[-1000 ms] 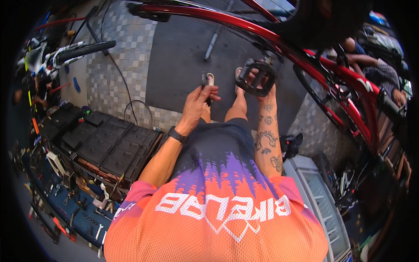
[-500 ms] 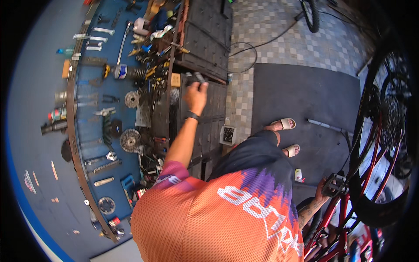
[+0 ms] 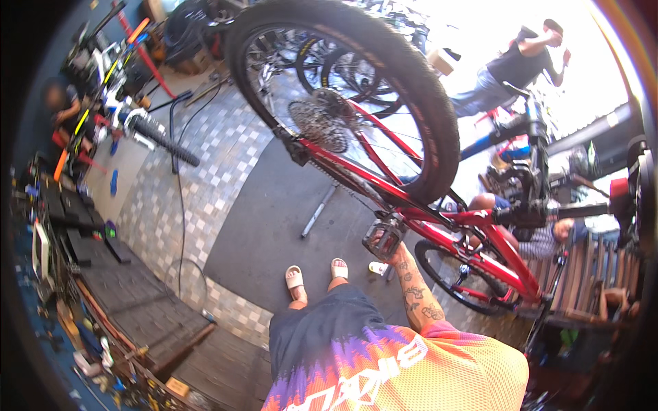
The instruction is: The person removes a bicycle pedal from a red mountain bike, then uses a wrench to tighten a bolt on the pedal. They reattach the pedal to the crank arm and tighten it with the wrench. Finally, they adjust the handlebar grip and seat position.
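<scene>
A red bicycle (image 3: 445, 241) hangs raised in front of me to the right, tilted across the view. My right hand (image 3: 397, 256), at the end of a tattooed forearm, is closed round its black platform pedal (image 3: 381, 240); part of the fingers is hidden behind the pedal. Beyond the pedal are the bicycle's rear wheel with a knobbly tyre (image 3: 447, 116), the large cassette (image 3: 317, 126) and the rear derailleur (image 3: 296, 149). My left hand is out of view.
A dark mat (image 3: 260, 226) lies under my sandalled feet, with a grey stand leg (image 3: 319, 214) and a small white bottle (image 3: 377, 268) on it. Dark drawer units (image 3: 130, 301) line the left. One person (image 3: 510, 72) stands far right; others sit at far left and behind the bicycle.
My view has swung right, from the tool wall and drawers to the bicycle. My left hand, earlier holding a dark object by the drawers, has left the view. My right hand stays on the pedal.
</scene>
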Demonstrator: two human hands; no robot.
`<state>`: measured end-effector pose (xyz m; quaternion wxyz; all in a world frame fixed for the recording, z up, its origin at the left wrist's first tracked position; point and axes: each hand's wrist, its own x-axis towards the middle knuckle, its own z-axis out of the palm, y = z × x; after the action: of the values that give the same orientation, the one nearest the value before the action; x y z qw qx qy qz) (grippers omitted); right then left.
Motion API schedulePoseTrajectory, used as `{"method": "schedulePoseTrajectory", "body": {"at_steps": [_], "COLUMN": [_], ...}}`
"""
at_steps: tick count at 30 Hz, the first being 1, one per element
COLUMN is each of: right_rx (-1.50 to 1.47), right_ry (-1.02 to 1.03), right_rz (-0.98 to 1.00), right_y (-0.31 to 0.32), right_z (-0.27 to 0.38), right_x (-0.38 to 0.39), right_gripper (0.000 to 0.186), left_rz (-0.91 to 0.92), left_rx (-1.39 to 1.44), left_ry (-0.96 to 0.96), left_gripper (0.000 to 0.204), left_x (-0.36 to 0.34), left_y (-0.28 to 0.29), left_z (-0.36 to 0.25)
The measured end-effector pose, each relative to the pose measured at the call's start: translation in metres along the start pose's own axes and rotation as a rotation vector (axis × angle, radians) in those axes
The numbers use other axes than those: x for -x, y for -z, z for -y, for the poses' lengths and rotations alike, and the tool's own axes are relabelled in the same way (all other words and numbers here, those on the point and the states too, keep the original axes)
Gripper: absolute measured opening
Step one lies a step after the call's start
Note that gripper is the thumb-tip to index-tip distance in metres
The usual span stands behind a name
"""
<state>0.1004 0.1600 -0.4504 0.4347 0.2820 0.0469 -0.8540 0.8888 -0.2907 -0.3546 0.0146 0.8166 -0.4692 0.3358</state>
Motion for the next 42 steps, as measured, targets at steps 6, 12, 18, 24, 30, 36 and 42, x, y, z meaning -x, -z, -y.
{"method": "schedulePoseTrajectory", "body": {"at_steps": [6,12,18,24,30,36,42], "right_rx": [0.052,-0.087,0.108,0.944,1.488,1.632,1.05], "right_ry": [0.008,-0.152,-0.136,0.245,0.889,1.605,1.558], "right_rz": [0.057,0.21,0.232,-0.608,-0.744,-0.582,-0.597], "right_y": [0.007,0.008,0.01,-0.007,-0.078,-0.129,-0.104], "right_z": [-0.014,-0.02,-0.013,-0.004,-0.066,-0.096,-0.09], "right_x": [-0.022,-0.017,-0.025,0.014,0.133,0.126,0.105], "right_gripper": [0.022,0.028,0.031,0.046,0.034,0.04,0.03], "left_rz": [1.396,2.602,1.861,2.698,1.388,1.283,1.271], "left_rx": [1.282,0.578,1.637,1.431,1.827,1.737,1.745], "left_ry": [-0.468,-0.685,-1.911,-0.415,-1.626,-1.978,-2.177], "left_gripper": [0.026,0.074,0.062,0.037,0.019,0.021,0.022], "left_x": [0.168,0.463,0.555,0.482,0.414,0.439,0.447], "left_y": [0.115,0.318,0.362,0.425,0.527,0.575,0.56], "left_z": [-0.274,-0.458,-0.465,-0.495,-0.423,-0.384,-0.385]}}
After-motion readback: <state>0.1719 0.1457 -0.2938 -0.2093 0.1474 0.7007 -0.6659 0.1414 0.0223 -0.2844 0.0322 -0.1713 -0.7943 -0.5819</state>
